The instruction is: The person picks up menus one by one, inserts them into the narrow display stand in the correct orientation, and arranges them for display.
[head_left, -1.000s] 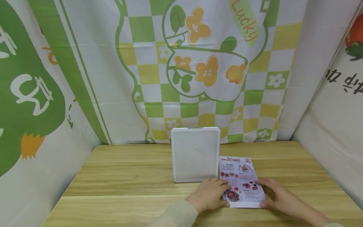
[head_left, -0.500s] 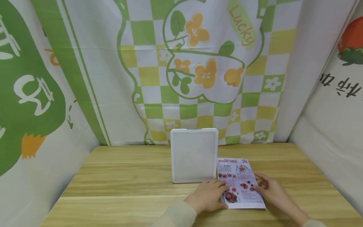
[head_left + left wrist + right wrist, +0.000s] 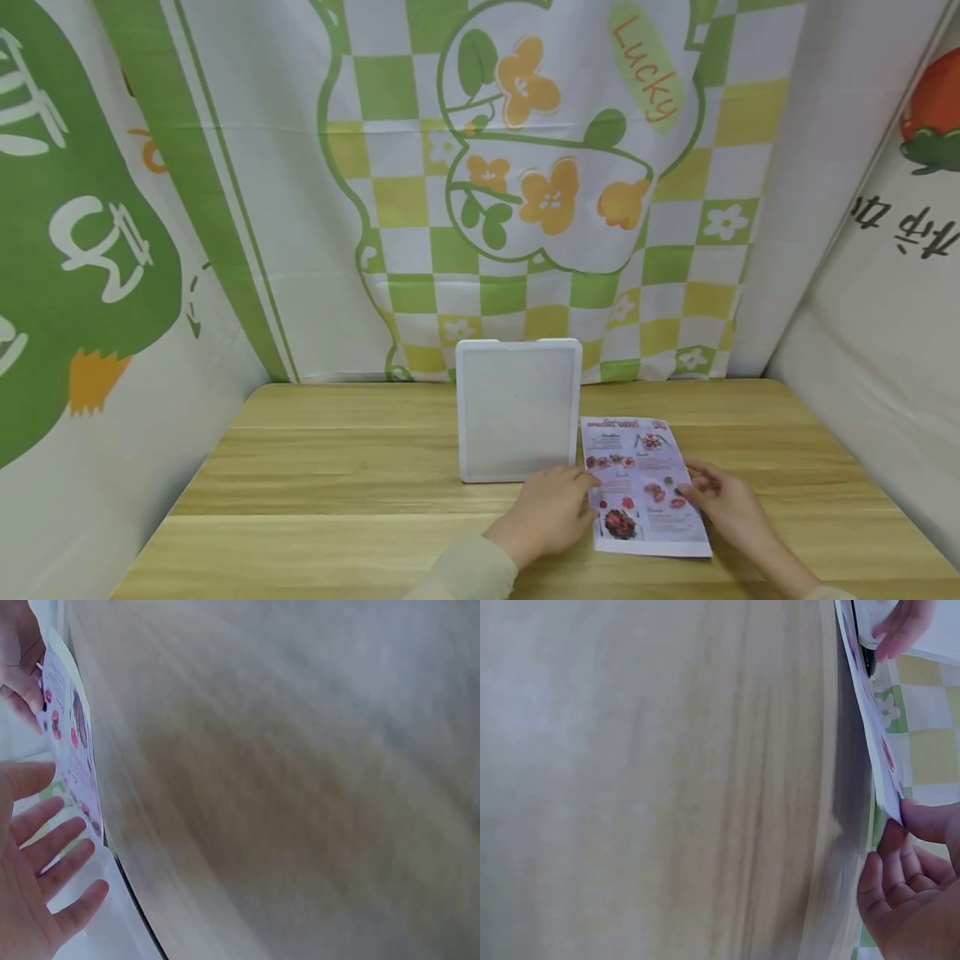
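A printed menu sheet [image 3: 648, 475] lies at the right of a white frame. My right hand [image 3: 727, 504] pinches its right edge, thumb on top and fingers beneath. In the right wrist view that edge of the menu [image 3: 870, 724] is raised off the table, held by the right hand [image 3: 915, 892]. Beside the menu's left edge is my left hand [image 3: 551, 508], just in front of the frame. The left wrist view shows the left hand [image 3: 34, 862] with its fingers spread and nothing gripped, a little apart from the menu [image 3: 67, 727].
The white rectangular frame [image 3: 517, 417], with a pale grey panel, stands upright behind the left hand. Both rest on a wooden table [image 3: 337, 467]. A checked curtain [image 3: 540, 292] hangs behind the table's back edge, and printed cloths close off both sides.
My right hand has gone from the menu's near right corner to pinching its right edge. The left thumb has come off the near left corner. The menu's near end has shifted slightly right.
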A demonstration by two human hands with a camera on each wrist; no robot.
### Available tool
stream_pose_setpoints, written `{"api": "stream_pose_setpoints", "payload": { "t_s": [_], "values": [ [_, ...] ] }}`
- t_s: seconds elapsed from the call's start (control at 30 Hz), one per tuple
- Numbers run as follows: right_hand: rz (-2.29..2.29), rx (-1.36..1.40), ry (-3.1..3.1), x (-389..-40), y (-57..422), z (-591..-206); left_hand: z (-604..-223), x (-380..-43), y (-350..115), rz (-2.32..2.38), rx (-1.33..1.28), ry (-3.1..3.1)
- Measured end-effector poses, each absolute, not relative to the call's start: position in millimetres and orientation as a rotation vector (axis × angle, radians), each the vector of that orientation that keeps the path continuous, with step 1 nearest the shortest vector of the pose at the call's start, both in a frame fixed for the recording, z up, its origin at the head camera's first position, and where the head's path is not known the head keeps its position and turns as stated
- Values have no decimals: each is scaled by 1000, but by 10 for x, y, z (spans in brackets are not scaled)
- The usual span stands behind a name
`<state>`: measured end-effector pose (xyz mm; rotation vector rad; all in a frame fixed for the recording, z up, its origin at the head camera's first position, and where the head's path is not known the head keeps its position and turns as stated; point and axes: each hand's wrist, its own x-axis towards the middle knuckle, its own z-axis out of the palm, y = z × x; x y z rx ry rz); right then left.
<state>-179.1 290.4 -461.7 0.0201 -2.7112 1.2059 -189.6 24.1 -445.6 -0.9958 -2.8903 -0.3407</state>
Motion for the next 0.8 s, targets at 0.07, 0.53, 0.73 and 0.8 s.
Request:
{"api": "stream_pose_setpoints", "payload": {
  "t_s": [0.07, 0.53, 0.73, 0.8],
  "values": [
    [1157, 46, -2662, -1757, 2909, -4607, -4464, -1892, 249, -431, -940, -2900],
    [1101, 37, -2428, -1558, 2884, -4500, -4463, -1856, 369, -1157, -591, -2958],
    [1179, 27, -2361, -1517, 2866, -4433, -4452, -1856, 413, -1434, -486, -2826],
    [1187, 29, -2342, -1497, 2857, -4409, -4437, -1865, 424, -1500, -456, -2768]
  ]
}}
